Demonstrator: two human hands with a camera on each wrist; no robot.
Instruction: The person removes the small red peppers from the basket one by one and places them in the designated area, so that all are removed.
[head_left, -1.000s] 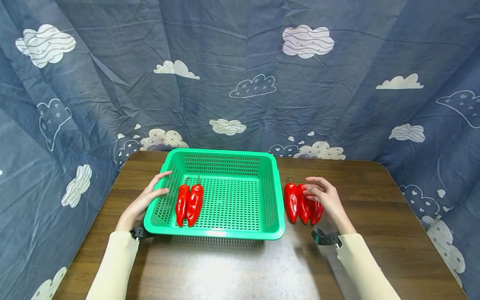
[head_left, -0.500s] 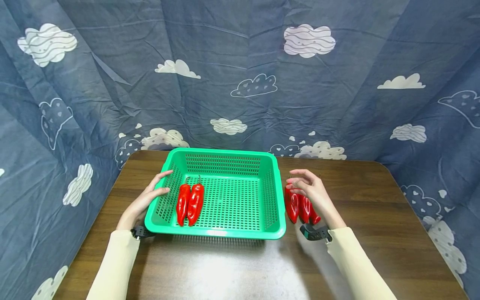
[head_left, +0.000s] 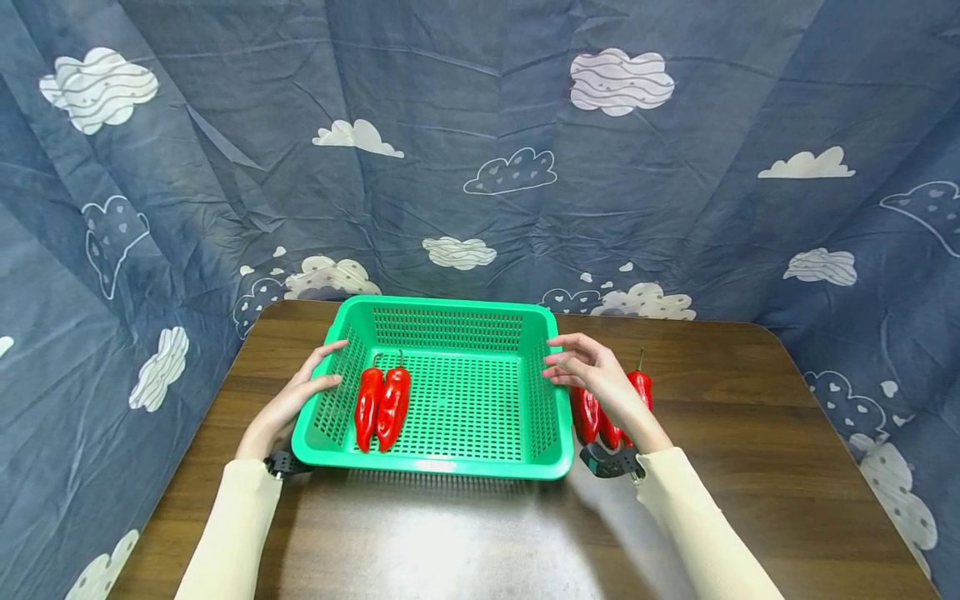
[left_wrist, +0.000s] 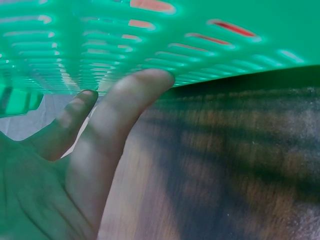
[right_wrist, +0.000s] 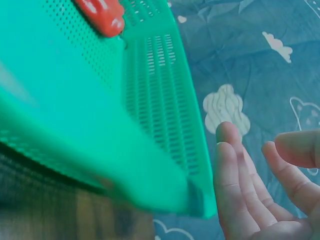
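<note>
A green perforated plastic basket (head_left: 435,466) stands on the table; two red peppers (head_left: 393,408) lie side by side at its left. My left hand (head_left: 281,412) reaches over the left rim, fingers and thumb fairly straight. In the left wrist view its thumb (left_wrist: 117,125) lies close to the slotted wall (left_wrist: 280,35). My right hand (head_left: 603,383) is at the right rim, thumb apart from the loosely bent fingers (right_wrist: 230,180), holding nothing. Beneath and behind it, three more red peppers (head_left: 587,417) lie on the table, partly hidden by hand and wrist.
The brown wooden table (head_left: 750,467) extends in front of the basket and to its right. A blue cloth (head_left: 450,100) with white clouds hangs behind and at both sides. Black straps with cameras (head_left: 611,460) sit at the wrists.
My right hand has moved left, from over the loose peppers to the basket's right rim, uncovering the rightmost pepper's top. Left hand, basket and the two peppers inside stay put.
</note>
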